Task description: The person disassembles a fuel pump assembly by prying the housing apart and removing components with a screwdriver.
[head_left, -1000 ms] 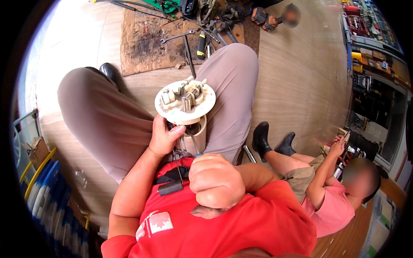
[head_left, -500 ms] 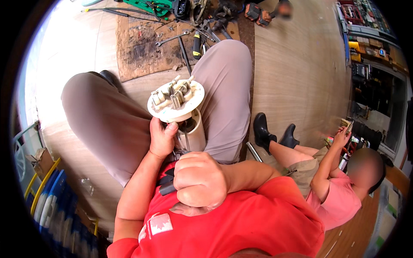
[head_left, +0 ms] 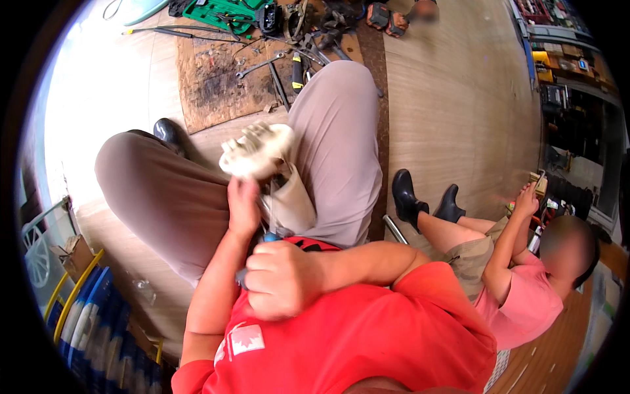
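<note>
Between my thighs is a fuel pump module, its off-white round top flange [head_left: 259,151] carrying pipe stubs and connectors, with a pale cylindrical body [head_left: 293,203] below. The flange is blurred and tilted to the left. My left hand [head_left: 244,203] grips the module just under the flange's near edge; its fingertips are smeared and partly hidden. Close to my belly, my right hand [head_left: 282,279] is closed in a fist around a dark-handled tool [head_left: 241,279], mostly covered by the fingers. A small blue part [head_left: 270,236] shows just beyond that fist, near the module's lower end.
A stained cardboard sheet [head_left: 220,82] lies ahead with a wrench [head_left: 259,65], a yellow-black handled tool [head_left: 297,72] and other tools. Beyond are a green tool case [head_left: 220,14] and a cordless power tool [head_left: 387,20]. A person in pink [head_left: 518,308] sits at right.
The module's flange has tipped and shifted slightly left and down, and its body stands at more of a slant. My right fist has moved a little left. The blue part has come into sight.
</note>
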`<state>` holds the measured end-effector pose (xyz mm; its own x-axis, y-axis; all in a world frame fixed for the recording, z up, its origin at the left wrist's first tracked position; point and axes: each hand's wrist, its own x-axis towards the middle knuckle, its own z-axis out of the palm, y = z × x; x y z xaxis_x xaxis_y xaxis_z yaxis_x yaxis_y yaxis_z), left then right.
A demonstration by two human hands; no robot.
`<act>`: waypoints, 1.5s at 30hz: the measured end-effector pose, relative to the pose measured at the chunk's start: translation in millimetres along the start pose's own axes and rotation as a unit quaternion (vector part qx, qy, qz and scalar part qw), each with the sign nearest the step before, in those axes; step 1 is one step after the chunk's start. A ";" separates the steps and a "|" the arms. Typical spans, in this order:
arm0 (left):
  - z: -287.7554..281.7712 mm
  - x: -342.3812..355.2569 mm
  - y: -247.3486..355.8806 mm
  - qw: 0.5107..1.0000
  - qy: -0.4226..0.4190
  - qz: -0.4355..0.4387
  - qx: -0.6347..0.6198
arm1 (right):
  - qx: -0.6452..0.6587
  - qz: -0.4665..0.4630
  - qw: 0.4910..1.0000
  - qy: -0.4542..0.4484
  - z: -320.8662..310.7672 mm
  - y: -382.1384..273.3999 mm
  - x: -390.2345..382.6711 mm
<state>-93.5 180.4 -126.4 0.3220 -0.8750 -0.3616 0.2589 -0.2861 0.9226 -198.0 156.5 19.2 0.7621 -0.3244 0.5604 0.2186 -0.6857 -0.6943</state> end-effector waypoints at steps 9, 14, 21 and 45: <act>-6.8 -0.5 8.1 0.991 -0.091 0.050 -0.079 | 0.092 -0.026 0.995 0.023 -38.4 -1.6 7.9; -0.9 -2.3 22.6 0.990 -0.120 0.037 -0.060 | 0.355 0.050 0.930 0.075 -120.9 14.4 13.2; 2.1 -1.2 29.7 0.988 -0.111 0.016 -0.105 | 0.418 0.180 0.887 0.070 -130.0 23.9 23.1; 11.3 0.5 38.9 0.992 -0.084 0.066 -0.065 | 0.202 0.067 0.977 -0.028 -62.3 2.1 2.8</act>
<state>-93.5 164.4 -89.2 0.2066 -0.9576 -0.2007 0.3429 -0.1212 0.9315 -233.3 113.5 47.5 0.8302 -0.3501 0.4338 0.3282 -0.3220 -0.8880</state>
